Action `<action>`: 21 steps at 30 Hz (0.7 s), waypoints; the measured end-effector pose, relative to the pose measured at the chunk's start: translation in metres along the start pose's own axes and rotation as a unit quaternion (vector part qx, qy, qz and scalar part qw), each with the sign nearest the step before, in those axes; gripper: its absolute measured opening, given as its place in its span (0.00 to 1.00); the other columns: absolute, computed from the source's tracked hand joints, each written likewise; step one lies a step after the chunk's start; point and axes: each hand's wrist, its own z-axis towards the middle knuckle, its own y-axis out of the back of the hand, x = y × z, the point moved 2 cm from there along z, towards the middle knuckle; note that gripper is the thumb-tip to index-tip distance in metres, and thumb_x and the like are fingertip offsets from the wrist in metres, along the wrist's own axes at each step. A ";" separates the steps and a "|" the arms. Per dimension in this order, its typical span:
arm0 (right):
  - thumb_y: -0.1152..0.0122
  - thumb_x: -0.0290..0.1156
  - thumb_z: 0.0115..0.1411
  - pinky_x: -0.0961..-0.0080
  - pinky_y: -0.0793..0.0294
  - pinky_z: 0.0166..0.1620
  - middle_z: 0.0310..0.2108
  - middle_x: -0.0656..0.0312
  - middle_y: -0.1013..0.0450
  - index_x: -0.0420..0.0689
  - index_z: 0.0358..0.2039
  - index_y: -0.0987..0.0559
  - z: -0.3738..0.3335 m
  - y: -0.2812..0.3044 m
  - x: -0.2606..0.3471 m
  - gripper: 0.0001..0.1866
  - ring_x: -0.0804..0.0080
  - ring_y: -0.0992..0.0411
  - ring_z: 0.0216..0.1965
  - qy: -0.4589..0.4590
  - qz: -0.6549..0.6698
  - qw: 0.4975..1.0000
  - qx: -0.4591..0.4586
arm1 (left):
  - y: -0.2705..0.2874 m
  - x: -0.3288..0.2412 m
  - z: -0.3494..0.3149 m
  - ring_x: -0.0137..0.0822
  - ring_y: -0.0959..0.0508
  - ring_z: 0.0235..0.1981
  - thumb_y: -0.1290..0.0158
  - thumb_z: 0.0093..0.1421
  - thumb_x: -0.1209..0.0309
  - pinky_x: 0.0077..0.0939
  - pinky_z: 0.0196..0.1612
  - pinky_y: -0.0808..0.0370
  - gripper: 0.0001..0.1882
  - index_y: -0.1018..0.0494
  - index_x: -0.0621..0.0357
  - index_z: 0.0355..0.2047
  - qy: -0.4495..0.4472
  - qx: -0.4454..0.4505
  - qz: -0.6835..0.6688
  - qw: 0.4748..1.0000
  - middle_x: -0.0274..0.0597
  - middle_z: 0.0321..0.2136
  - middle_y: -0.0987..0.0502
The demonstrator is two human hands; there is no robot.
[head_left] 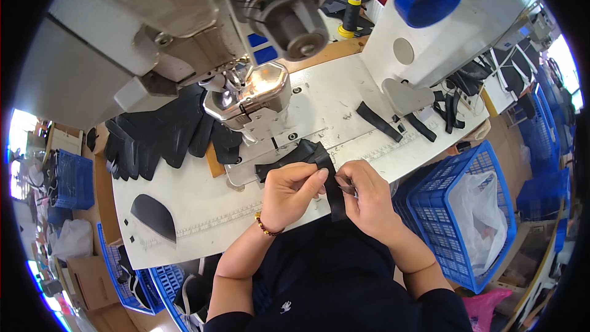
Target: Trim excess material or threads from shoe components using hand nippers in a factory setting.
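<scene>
At the front edge of the white sewing table, my left hand (292,190) pinches a folded black strip of material (334,200) between thumb and fingers. The strip's lower end hangs toward my lap. Just right of it, my right hand (369,200) is closed around a small metal tool (348,189), its tip beside the strip; the tool's kind is mostly hidden by the fingers. More black pieces (283,161) lie bunched behind my left hand. Farther back stands the lit sewing machine bed (261,101), under the machine's head (178,55).
Overlapping black cut pieces (166,129) spread left of the machine, with a rounded black piece (153,216) nearer me. Black strips (379,122) lie at the right. A blue crate (424,227) holding a clear plastic bag stands right of the table. A black thread cone (351,17) stands behind.
</scene>
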 end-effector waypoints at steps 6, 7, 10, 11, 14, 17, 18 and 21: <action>0.49 0.13 0.37 0.72 0.34 0.23 0.24 0.56 0.36 0.39 0.28 0.35 -0.003 0.001 -0.004 0.15 0.61 0.34 0.22 -0.022 0.011 1.000 0.009 | -0.003 0.003 0.001 0.19 0.34 0.16 0.51 0.53 0.73 0.12 0.18 0.38 0.10 0.31 0.68 0.19 0.021 0.009 -0.026 0.999 0.35 0.14 0.31; 0.49 0.13 0.37 0.72 0.34 0.23 0.24 0.56 0.36 0.39 0.28 0.35 -0.003 0.001 -0.004 0.15 0.61 0.34 0.22 -0.021 0.012 1.000 0.010 | -0.004 0.002 0.001 0.19 0.33 0.15 0.51 0.53 0.74 0.12 0.18 0.38 0.10 0.31 0.68 0.18 0.027 0.010 -0.032 0.999 0.35 0.14 0.30; 0.50 0.13 0.38 0.72 0.35 0.23 0.24 0.55 0.36 0.39 0.28 0.35 -0.002 0.004 -0.005 0.14 0.61 0.34 0.21 -0.016 0.022 1.000 -0.011 | -0.005 0.003 0.001 0.19 0.33 0.15 0.52 0.53 0.75 0.11 0.18 0.38 0.10 0.30 0.68 0.18 0.039 0.004 -0.040 0.998 0.36 0.14 0.29; 0.50 0.13 0.39 0.72 0.35 0.23 0.24 0.55 0.36 0.39 0.28 0.35 -0.002 0.005 -0.005 0.13 0.61 0.34 0.21 -0.027 0.023 0.999 -0.018 | -0.004 0.004 0.000 0.19 0.33 0.15 0.52 0.54 0.74 0.10 0.18 0.38 0.10 0.30 0.67 0.18 0.044 -0.002 -0.043 0.998 0.36 0.14 0.29; 0.48 0.13 0.40 0.73 0.34 0.23 0.25 0.55 0.36 0.38 0.28 0.35 -0.001 0.007 -0.003 0.13 0.61 0.34 0.21 -0.030 0.031 0.999 -0.027 | -0.002 0.005 -0.001 0.18 0.33 0.15 0.51 0.54 0.74 0.10 0.18 0.37 0.09 0.29 0.67 0.20 0.053 -0.018 -0.032 0.998 0.35 0.15 0.28; 0.46 0.15 0.41 0.74 0.34 0.24 0.26 0.56 0.34 0.38 0.29 0.33 -0.002 0.003 -0.006 0.13 0.62 0.34 0.21 -0.006 0.032 0.999 -0.035 | -0.005 0.006 0.000 0.18 0.32 0.16 0.51 0.54 0.74 0.09 0.19 0.36 0.09 0.29 0.67 0.21 0.060 -0.029 -0.046 0.997 0.36 0.15 0.28; 0.45 0.16 0.41 0.74 0.33 0.24 0.26 0.56 0.33 0.38 0.30 0.33 -0.003 0.001 -0.008 0.13 0.63 0.34 0.21 0.012 0.026 0.999 -0.040 | -0.006 0.008 0.001 0.18 0.32 0.16 0.51 0.54 0.74 0.09 0.19 0.36 0.09 0.29 0.67 0.21 0.061 -0.027 -0.047 0.997 0.36 0.15 0.28; 0.43 0.16 0.37 0.75 0.32 0.24 0.28 0.58 0.32 0.39 0.31 0.32 -0.005 -0.002 -0.011 0.17 0.65 0.33 0.22 0.069 -0.058 0.993 -0.078 | -0.007 0.006 0.000 0.18 0.31 0.16 0.51 0.53 0.73 0.09 0.19 0.36 0.08 0.28 0.67 0.22 0.053 -0.018 -0.017 0.998 0.37 0.15 0.27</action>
